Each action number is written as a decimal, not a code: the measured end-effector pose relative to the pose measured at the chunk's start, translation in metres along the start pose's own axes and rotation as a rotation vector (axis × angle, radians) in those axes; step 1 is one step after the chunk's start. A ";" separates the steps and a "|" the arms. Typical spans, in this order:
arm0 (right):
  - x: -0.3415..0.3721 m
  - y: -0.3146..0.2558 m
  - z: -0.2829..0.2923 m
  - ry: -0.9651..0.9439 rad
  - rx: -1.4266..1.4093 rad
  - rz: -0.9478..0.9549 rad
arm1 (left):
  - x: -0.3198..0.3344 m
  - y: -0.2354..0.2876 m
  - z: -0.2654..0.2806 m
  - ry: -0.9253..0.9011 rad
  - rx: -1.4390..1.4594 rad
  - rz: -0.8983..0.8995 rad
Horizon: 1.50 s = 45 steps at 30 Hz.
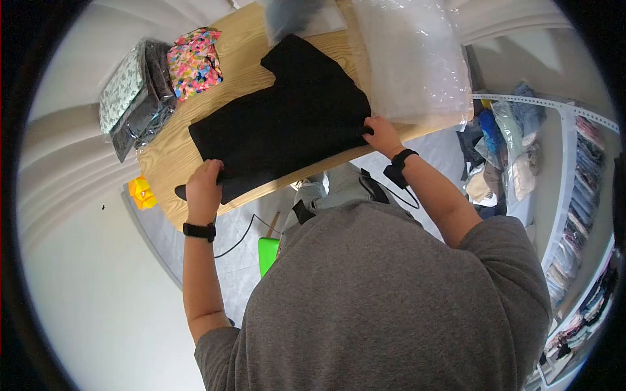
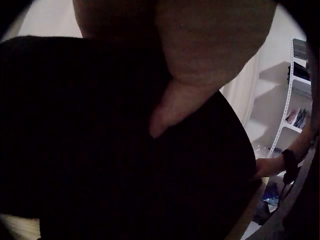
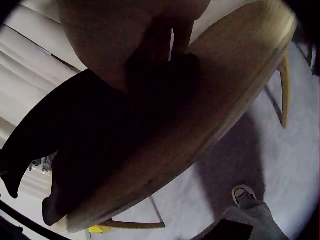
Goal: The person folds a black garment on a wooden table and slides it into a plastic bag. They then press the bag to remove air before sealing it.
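A black garment (image 1: 293, 111) lies spread across the wooden table (image 1: 244, 39), one short part of it pointing to the far side. Near its left end, my left hand (image 1: 204, 186) grips the cloth close to the table's front edge. The thumb lies on top of the black fabric in the left wrist view, while the other fingers are mostly hidden. My right hand (image 1: 383, 135) pinches the garment's right edge. In the right wrist view, dark cloth (image 3: 165, 75) bunches at the fingertips of that hand, over the tabletop.
Clear plastic bags (image 1: 417, 58) lie at the table's right end. A colourful patterned bundle (image 1: 195, 62) and bagged clothes (image 1: 134, 91) sit at the left. At the far edge is a grey fuzzy item (image 1: 290, 16). Shelves with folded clothes (image 1: 574, 202) stand to the right.
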State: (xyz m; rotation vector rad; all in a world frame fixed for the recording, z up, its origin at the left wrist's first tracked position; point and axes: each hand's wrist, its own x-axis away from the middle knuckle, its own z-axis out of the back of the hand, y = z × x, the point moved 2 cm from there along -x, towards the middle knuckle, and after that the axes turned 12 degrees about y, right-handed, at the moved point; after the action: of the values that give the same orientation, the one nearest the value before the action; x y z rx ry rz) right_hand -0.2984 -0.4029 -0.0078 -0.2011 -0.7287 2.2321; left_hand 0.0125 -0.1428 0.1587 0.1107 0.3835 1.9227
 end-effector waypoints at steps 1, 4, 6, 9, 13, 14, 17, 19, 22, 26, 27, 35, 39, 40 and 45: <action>0.002 -0.005 0.000 0.001 -0.002 0.000 | -0.003 -0.003 0.000 0.055 -0.054 0.018; 0.009 -0.015 0.002 0.078 0.106 0.100 | -0.001 -0.005 -0.008 0.214 -0.124 -0.040; 0.017 -0.017 0.000 0.140 0.197 0.212 | 0.014 -0.011 -0.022 0.285 -0.166 -0.053; 0.024 -0.006 -0.014 0.133 0.192 0.187 | 0.054 -0.032 -0.066 0.242 -0.237 -0.065; 0.025 -0.010 -0.015 0.117 0.223 0.189 | 0.107 -0.066 -0.131 0.017 -0.339 0.113; 0.026 -0.010 -0.014 0.125 0.217 0.180 | 0.111 -0.069 -0.140 -0.008 -0.376 0.151; 0.021 -0.006 -0.018 0.036 0.246 0.153 | 0.099 -0.059 -0.124 0.067 -0.373 0.126; 0.022 -0.008 -0.018 0.114 0.279 0.179 | 0.097 -0.056 -0.110 0.137 -0.359 0.101; 0.021 -0.013 -0.015 0.072 0.302 0.193 | 0.105 -0.062 -0.111 0.064 -0.402 0.146; 0.022 -0.009 -0.014 0.109 0.292 0.215 | 0.125 -0.072 -0.128 -0.003 -0.236 0.329; 0.024 -0.007 -0.013 0.115 0.310 0.203 | 0.123 -0.067 -0.122 0.059 -0.163 0.355; 0.043 -0.065 0.019 0.284 0.076 0.343 | 0.092 -0.022 -0.102 0.264 -0.083 0.223; 0.036 -0.107 -0.013 0.106 0.278 0.646 | 0.090 -0.012 -0.118 0.084 -0.269 0.204; 0.032 -0.112 -0.022 0.093 0.272 0.650 | 0.091 -0.012 -0.123 0.084 -0.264 0.196; 0.017 -0.108 -0.048 0.052 0.390 0.616 | 0.104 -0.028 -0.149 -0.068 -0.423 0.424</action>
State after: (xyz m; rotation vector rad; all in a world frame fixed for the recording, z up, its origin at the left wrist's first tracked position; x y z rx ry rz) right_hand -0.2251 -0.3109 0.0145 -0.3193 -0.1947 2.8850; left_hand -0.0402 -0.0694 -0.0015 -0.0251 -0.1099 2.3687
